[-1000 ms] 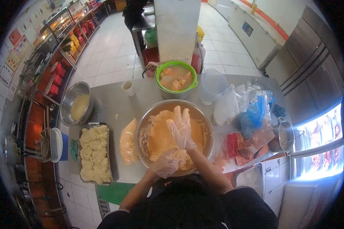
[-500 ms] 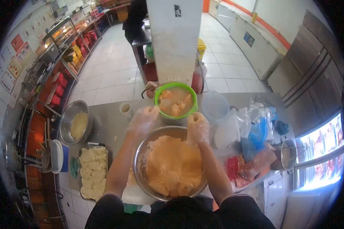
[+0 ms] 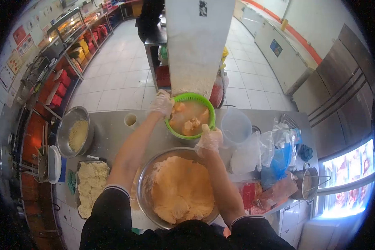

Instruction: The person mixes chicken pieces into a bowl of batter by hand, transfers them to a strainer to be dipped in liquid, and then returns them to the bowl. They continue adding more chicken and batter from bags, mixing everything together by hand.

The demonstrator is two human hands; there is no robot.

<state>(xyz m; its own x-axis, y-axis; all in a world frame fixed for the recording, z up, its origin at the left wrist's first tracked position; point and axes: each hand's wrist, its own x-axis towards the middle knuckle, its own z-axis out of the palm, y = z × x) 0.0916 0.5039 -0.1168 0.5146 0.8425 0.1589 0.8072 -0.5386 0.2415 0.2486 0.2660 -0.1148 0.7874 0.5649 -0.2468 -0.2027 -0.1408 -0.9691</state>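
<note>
In a clear plastic glove, my left hand (image 3: 162, 103) is closed on the upper left rim of the green basket (image 3: 213, 114). My right hand (image 3: 210, 139), also gloved, grips the lower right side of the same rim. Chicken pieces (image 3: 191, 126) lie in cloudy liquid inside the basket. Between my forearms and nearer my body, a large metal bowl (image 3: 142, 199) holds a heap of orange-tinted flour (image 3: 181, 183).
On the left are a metal bowl (image 3: 88, 141), a tray of pale dough-like food (image 3: 92, 183) and a cup (image 3: 130, 120). A clear tub (image 3: 236, 125), plastic bags (image 3: 279, 160) and a strainer (image 3: 310, 183) lie right. Beyond stands a pillar (image 3: 196, 50); a person in black (image 3: 149, 18) is beside it.
My left hand has moved up and left onto the basket's rim. My right hand has moved slightly down and taken hold of the rim's right side. The view has shifted a little.
</note>
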